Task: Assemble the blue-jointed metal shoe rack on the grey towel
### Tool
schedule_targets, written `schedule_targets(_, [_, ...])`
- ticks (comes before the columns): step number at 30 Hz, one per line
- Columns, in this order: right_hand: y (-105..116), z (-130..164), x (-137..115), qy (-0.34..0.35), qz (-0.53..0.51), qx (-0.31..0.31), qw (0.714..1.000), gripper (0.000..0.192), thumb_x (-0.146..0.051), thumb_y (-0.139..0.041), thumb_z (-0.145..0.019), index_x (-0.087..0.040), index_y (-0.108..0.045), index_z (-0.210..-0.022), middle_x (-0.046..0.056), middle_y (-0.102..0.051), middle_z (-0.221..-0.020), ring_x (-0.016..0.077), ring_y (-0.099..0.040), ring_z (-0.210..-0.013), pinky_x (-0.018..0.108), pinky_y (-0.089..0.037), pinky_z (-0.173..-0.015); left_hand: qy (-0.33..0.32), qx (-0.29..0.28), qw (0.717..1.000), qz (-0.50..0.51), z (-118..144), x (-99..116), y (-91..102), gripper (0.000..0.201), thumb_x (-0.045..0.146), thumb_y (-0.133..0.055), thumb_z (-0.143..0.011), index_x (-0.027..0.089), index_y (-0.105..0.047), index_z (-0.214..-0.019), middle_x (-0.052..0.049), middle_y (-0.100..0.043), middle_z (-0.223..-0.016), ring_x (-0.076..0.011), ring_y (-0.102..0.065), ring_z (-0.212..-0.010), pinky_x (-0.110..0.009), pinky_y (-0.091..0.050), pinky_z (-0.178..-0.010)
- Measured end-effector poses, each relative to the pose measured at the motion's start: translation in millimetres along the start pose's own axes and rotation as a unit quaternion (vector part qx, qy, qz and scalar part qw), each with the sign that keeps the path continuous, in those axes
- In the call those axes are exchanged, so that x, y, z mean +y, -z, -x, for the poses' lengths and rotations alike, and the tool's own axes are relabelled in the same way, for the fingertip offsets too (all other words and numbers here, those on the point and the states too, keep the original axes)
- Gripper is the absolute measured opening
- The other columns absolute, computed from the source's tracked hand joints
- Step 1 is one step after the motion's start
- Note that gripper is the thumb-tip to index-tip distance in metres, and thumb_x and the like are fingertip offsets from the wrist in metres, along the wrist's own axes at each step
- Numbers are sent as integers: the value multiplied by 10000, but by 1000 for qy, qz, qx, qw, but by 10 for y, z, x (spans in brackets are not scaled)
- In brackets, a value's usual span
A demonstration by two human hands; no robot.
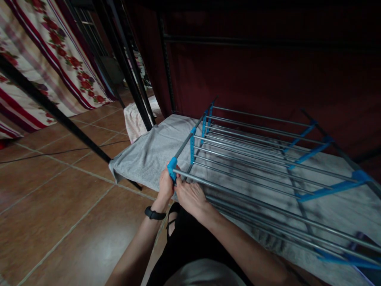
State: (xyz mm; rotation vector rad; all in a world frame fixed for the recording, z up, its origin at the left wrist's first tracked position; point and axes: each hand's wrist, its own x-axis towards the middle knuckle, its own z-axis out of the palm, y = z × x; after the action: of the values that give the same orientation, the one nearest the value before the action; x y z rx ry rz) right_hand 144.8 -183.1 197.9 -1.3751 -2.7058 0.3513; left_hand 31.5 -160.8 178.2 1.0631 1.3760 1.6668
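The drying rack (268, 159) lies flat across a grey sheet (149, 153) on a low bed, with its near-left corner at the sheet's front edge. To the left of that corner, bare tiled floor (59, 206) runs out to a floral curtain (44, 59). A black slanted frame bar (59, 115) crosses this floor space, and a black upright post (131, 75) stands just beyond the bed's far-left corner. A dark red wall (268, 71) closes off the far side of the rack. The rack consists of parallel grey metal rods joined by blue plastic brackets; a blue corner connector (172, 168) caps the near-left end. The left hand (165, 186), with a black band (154, 214) at its wrist, is curled around this connector from below and to the left. The right hand (190, 196) lies palm down just beside it, fingers extended forward and pressed onto the nearest rod next to the connector. Both forearms converge from the lower edge of the view, and the two hands are touching or nearly touching.
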Motion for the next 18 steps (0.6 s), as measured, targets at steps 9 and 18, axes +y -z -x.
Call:
schedule_targets(9, [76,-10,46,21,-27,-1,999,310,-287,-333,-1039,-141,-558,-1195,136,-735,-1007,233,-723,-904,344,-532,-793,19,-58,997,46,-54,-163,26,513,520,-421,-918,205,-460,-515,-7,-427,-515,-127,-377,-509,-262,-343,-513])
schedule_targets(18, [119,-13,142,20,-47,-14,999,370,-344,-366,-1037,-161,-508,-1325,139,-716,-1042,228,-708,-954,347,-543,-805,46,-10,996,73,-15,-74,-81,477,538,-481,-888,214,-445,-540,13,-434,-489,-117,-396,-483,-250,-379,-497])
